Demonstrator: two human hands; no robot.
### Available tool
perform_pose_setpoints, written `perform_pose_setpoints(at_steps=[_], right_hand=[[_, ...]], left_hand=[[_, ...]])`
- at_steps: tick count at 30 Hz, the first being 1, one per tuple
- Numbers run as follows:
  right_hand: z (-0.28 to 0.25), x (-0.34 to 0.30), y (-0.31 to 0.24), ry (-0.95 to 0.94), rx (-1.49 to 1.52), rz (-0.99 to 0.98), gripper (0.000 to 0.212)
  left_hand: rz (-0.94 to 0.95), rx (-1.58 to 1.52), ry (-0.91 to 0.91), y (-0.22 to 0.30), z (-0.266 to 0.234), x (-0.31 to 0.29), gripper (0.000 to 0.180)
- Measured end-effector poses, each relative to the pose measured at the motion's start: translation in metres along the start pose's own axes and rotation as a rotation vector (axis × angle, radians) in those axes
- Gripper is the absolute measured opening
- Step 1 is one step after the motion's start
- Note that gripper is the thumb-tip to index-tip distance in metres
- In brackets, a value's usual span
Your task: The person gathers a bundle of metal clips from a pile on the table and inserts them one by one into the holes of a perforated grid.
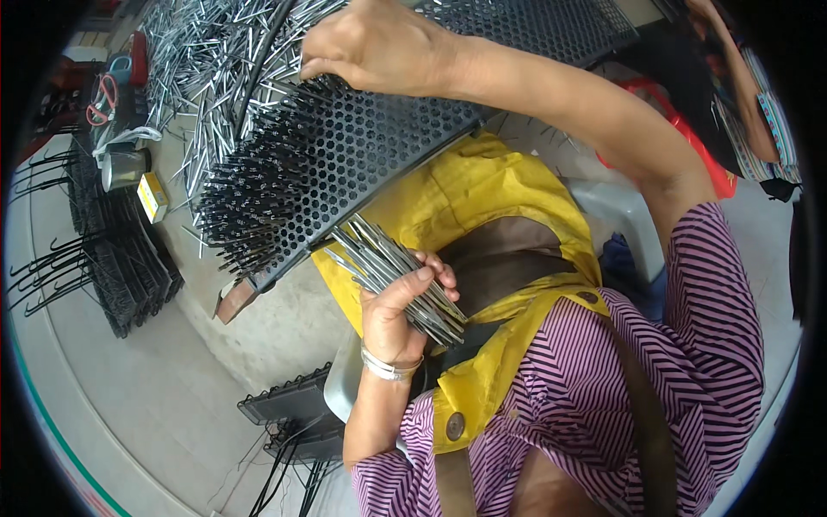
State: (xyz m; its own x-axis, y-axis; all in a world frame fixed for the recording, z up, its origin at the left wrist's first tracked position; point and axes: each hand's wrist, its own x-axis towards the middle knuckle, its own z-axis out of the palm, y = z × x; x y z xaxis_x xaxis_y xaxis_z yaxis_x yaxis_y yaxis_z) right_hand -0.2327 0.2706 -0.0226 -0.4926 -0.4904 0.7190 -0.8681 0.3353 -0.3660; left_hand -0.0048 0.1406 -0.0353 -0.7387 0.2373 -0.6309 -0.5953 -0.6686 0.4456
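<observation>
My left hand [398,312] is closed around a bundle of thin silvery metal rods [372,257] over my lap, their ends fanning toward the tray. A bracelet circles that wrist. At the far side, my right hand [379,47] is bent down with its fingers pinched together over a black perforated tray [370,142]; whatever they grip is hidden. Dark rods [258,181] stand packed upright in the tray's holes along its left part, up to just beneath my right fingers. To the right of them, rows of holes show bare.
Loose metal rods [202,69] lie heaped beyond the tray. Scissors [103,99], a metal cup [121,168] and a small yellow box [152,197] sit at the left. Black racks with hooks [121,258] stand on the floor. Another person's arm [745,95] shows at far right.
</observation>
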Motion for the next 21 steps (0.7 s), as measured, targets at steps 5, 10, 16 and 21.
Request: perform_pose_setpoints(at_steps=[5, 10, 16, 21], right_hand=[[-0.011, -0.017, 0.001, -0.103, -0.092, 0.179, 0.029], [-0.015, -0.013, -0.01, -0.114, -0.186, 0.202, 0.037], [-0.002, 0.011, -0.017, 0.008, -0.207, 0.02, 0.026], [0.02, 0.017, -0.024, -0.007, -0.259, 0.063, 0.02]], left_hand=[[-0.023, 0.027, -0.006, -0.003, 0.0, -0.002, 0.022], [-0.012, 0.068, -0.031, -0.003, -0.001, -0.004, 0.02], [-0.064, 0.081, -0.056, -0.009, 0.0, -0.01, 0.016], [-0.114, 0.083, -0.088, -0.014, 0.0, -0.017, 0.016]])
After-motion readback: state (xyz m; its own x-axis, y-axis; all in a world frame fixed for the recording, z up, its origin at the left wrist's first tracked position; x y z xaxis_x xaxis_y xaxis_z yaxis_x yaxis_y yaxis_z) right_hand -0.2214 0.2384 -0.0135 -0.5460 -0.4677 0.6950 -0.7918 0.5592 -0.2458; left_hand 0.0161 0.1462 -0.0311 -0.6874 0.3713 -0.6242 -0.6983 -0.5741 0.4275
